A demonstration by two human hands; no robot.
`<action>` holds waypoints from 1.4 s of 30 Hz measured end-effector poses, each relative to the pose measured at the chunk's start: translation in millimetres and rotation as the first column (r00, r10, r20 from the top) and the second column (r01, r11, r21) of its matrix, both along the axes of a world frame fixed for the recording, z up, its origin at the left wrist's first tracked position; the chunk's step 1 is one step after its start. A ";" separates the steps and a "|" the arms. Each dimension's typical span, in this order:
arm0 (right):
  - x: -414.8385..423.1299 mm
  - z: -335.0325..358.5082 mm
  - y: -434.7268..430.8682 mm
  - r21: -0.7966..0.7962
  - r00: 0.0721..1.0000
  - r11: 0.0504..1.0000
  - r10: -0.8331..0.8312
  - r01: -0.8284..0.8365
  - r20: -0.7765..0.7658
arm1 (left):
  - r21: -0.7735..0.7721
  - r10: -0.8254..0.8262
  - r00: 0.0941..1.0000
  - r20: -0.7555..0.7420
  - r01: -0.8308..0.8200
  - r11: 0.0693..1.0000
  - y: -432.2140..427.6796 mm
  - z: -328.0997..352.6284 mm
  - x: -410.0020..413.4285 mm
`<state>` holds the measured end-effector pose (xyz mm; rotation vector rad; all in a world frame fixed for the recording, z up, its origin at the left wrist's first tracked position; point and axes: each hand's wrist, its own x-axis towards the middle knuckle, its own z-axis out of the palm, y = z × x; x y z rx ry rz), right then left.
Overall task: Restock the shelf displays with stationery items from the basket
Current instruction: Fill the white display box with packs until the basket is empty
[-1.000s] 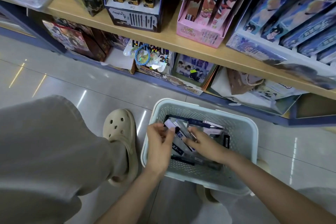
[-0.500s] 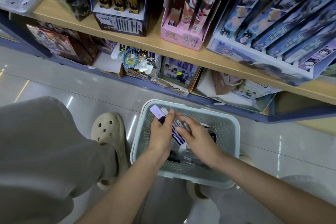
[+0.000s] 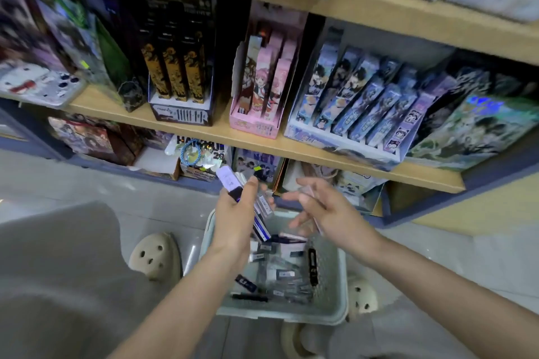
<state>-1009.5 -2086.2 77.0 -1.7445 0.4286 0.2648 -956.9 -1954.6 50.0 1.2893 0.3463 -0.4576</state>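
Note:
A pale green plastic basket [image 3: 341, 285] stands on the floor between my feet, with several packaged pens and refills [image 3: 280, 271] lying in it. My left hand [image 3: 233, 213] is raised over the basket's far left corner and grips a bundle of slim packets [image 3: 230, 181], white and dark blue, fanned upward. My right hand [image 3: 323, 210] hovers over the basket's far right side with fingers spread, and a thin clear packet [image 3: 306, 190] sits pinched at the thumb, though it is blurred. Above, the wooden shelf [image 3: 204, 131] carries display boxes.
On the shelf stand a black-and-gold display box [image 3: 178, 79], a pink one [image 3: 256, 125] and a blue one [image 3: 358, 102]. Under it lie more packs and a blue cord [image 3: 191, 153]. My grey trouser leg [image 3: 58, 271] and beige clogs [image 3: 154, 253] flank the basket.
Both hands have risen out of the basket toward the shelf, the left carrying the bundle of packets. My view has tilted upward, showing more of the shelves.

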 end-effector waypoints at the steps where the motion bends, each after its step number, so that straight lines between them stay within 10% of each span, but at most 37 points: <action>1: -0.1 10.4 -4.4 0.005 1.000 1.000 -0.016 0.016 0.012 | -0.003 -0.017 1.000 0.022 0.018 1.000 0.5 11.1 2.6; 15: 15.2 183.2 -30.6 -0.421 0.908 0.892 0.030 0.164 0.417 | -0.013 -0.243 0.939 0.243 0.253 0.967 6.6 157.4 40.8; 25: 85.1 265.6 -82.9 -0.498 0.576 0.511 0.008 0.701 0.818 | -0.093 -0.244 0.939 0.243 0.273 0.958 7.8 175.8 53.6; 36: 127.9 254.1 -96.7 -0.807 0.815 0.296 0.132 0.511 0.565 | -0.211 -0.239 0.940 0.243 0.291 0.933 14.4 177.7 58.1; 42: 124.7 246.1 -85.3 -0.790 0.791 0.223 0.108 0.572 0.603 | -0.202 -0.260 0.928 0.267 0.317 0.926 15.4 179.0 58.8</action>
